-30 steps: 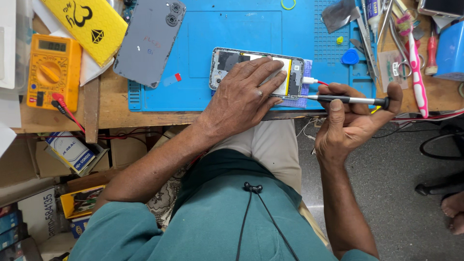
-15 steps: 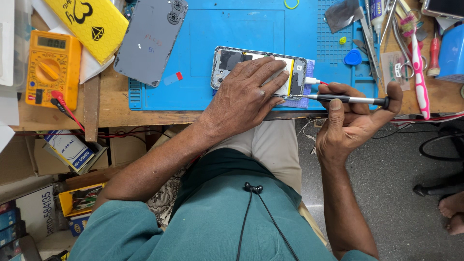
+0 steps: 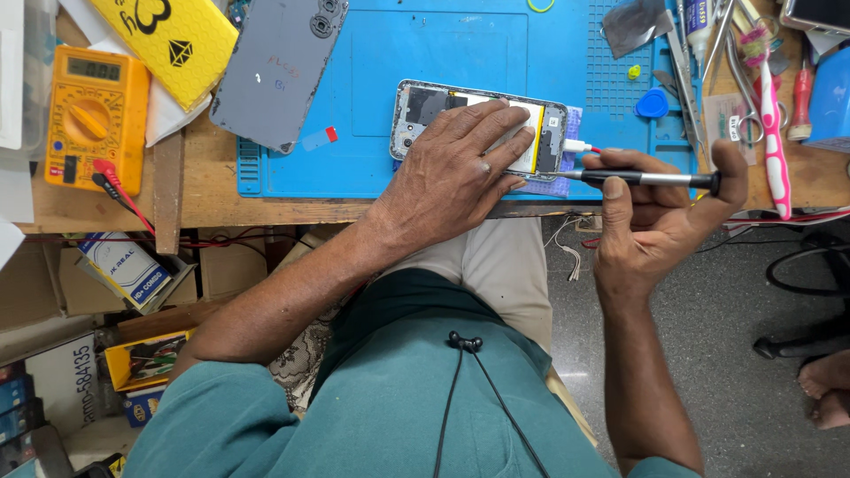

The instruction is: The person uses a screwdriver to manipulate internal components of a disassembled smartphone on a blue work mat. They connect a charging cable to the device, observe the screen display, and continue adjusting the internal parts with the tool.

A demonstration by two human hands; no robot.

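Yellow rectangular package (image 3: 173, 35) with black markings: bench (image 3: 106, 208) top left, beside orange multimeter (image 3: 88, 115). White-and-blue carton (image 3: 119, 270) and yellow box (image 3: 146, 358): below bench edge, left. Small red sticker (image 3: 330, 134): on blue mat (image 3: 372, 106), under grey back cover (image 3: 279, 66). Opened phone (image 3: 549, 133): lay flat on mat's near edge, silver frame, dark boards, pale battery with yellow strip. Left hand (image 3: 456, 173): fingers spread, pressed flat on phone. Right hand (image 3: 655, 217): closed around black screwdriver (image 3: 646, 178), tip at phone's right end
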